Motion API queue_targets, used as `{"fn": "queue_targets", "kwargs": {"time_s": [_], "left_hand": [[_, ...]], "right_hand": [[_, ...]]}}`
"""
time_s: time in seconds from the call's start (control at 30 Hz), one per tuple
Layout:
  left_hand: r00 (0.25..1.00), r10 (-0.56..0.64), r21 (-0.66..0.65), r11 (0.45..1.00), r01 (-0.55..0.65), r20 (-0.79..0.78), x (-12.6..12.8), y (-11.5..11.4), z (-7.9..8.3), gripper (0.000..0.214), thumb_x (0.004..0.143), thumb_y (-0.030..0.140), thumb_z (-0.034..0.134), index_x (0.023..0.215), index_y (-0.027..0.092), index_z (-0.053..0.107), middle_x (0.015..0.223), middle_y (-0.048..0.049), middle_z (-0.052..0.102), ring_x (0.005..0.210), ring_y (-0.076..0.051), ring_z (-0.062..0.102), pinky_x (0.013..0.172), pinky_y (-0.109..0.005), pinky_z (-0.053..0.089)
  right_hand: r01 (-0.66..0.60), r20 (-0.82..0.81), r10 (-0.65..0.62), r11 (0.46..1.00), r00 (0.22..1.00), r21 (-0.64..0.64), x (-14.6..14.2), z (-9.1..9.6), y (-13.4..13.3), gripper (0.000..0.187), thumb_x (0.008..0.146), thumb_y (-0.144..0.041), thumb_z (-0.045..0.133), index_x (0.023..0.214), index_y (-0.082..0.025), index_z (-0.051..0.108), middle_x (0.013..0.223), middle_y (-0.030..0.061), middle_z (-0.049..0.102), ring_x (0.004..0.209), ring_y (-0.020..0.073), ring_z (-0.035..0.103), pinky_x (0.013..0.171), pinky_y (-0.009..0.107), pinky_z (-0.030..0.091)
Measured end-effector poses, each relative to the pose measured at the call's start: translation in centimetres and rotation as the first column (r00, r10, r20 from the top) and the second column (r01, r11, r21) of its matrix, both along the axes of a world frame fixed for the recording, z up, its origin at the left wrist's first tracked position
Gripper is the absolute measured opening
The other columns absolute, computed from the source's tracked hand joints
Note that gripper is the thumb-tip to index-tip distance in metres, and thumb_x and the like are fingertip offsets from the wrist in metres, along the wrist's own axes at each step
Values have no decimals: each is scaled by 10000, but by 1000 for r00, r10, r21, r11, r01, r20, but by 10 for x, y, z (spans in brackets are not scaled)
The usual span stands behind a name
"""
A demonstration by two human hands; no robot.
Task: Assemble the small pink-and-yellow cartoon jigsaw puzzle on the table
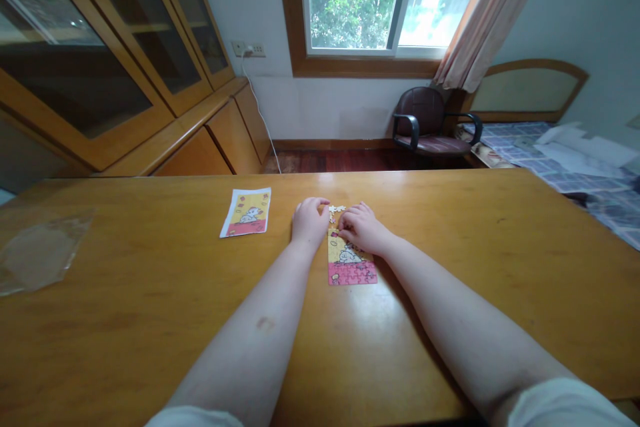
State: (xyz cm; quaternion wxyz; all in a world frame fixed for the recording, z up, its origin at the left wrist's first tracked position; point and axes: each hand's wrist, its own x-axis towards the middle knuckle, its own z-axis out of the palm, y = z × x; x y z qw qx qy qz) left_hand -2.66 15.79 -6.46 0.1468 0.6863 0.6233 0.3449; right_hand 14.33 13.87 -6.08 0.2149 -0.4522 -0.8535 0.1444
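A small jigsaw puzzle (353, 273) lies on the table in front of me, pink at the bottom and yellow above, with a white cartoon animal across it. Over its upper right part is my right hand (364, 227), fingers bent and pinched at the puzzle's top edge; what they pinch is mostly hidden, seemingly a puzzle piece. Loose puzzle pieces (337, 209), pale side up, are just beyond the puzzle, between my hands. My left hand (310, 221) rests beside them on the left, fingers curved forward and apart from the thumb, with nothing visible in it.
A printed picture (250, 213) with the same design lies left of my hands on the wooden table (165, 307). Farther left is a clear plastic bag (43, 247). Beyond the table stand a glass-door cabinet (165, 87), an armchair (425, 120) and a bed (530, 140).
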Motion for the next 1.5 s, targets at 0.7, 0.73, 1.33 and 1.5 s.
{"fn": "queue_targets", "kwargs": {"time_s": [0.7, 0.73, 1.33, 1.5], "left_hand": [[988, -98, 37, 995, 94, 122, 0, 0, 2, 256, 810, 161, 466, 895, 182, 706, 947, -54, 715, 933, -200, 627, 875, -322, 486], [988, -99, 36, 995, 95, 121, 0, 0, 1, 255, 811, 162, 465, 895, 183, 705, 947, -53, 715, 933, -199, 627, 876, -322, 486], [985, -106, 52, 994, 99, 135, 0, 0, -1, 247, 820, 165, 467, 891, 190, 702, 944, -48, 713, 926, -198, 629, 871, -325, 489], [983, -106, 25, 994, 103, 148, 1, -1, 2, 237, 819, 168, 476, 881, 196, 704, 940, -44, 711, 930, -192, 630, 872, -304, 484]], "right_hand": [[-48, 12, 47, 996, 999, 81, 3, 1, -3, 147, 859, -331, 616, 953, -319, 729, 1107, 31, 649, 1091, 240, 487, 1072, 543, 170], [-21, 17, 19, 996, 1000, 86, 4, 1, -3, 154, 863, -321, 608, 959, -311, 729, 1101, 39, 650, 1089, 243, 486, 1067, 547, 176], [-112, -1, 112, 993, 994, -23, 0, 9, -6, 149, 724, -314, 757, 790, -209, 675, 801, 21, 647, 902, 217, 519, 918, 400, 322], [-57, -134, 47, 996, 990, -68, 0, 7, -2, 64, 733, -217, 726, 736, -210, 663, 755, 2, 659, 831, 190, 551, 893, 380, 353]]}}
